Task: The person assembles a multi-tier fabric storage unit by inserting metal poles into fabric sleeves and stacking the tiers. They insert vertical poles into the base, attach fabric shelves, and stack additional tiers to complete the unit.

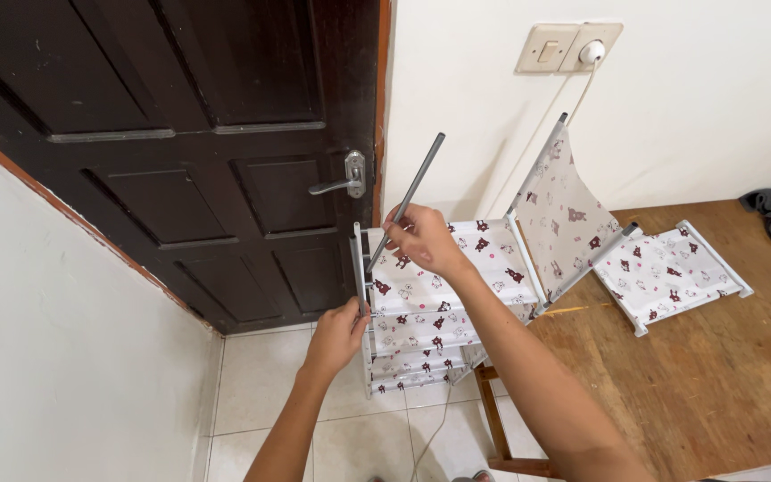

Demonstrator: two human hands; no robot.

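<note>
Grey metal rod (408, 198) is pinched in the right hand (421, 239), fingers closed round its lower part, top end slanting up twd the door handle (343, 178). Left hand (341, 332) is clamped on the front upright of the fabric shelf rack (426, 308), which stands on the tiled floor (261, 393) btwn the dark door (180, 134) & the wooden desk (725, 357).

Risks, as I judge them: rod is held low & off-centre, so its long free end could swing into the door or slip thru the fingers. Rack looks half-assembled, w/ one printed panel (564, 214) tilted up & another (671, 272) lying loose on the desk; a hard push could topple the frame or drag those panels off. White cable (439, 424) hangs by the rack & could snag.
</note>
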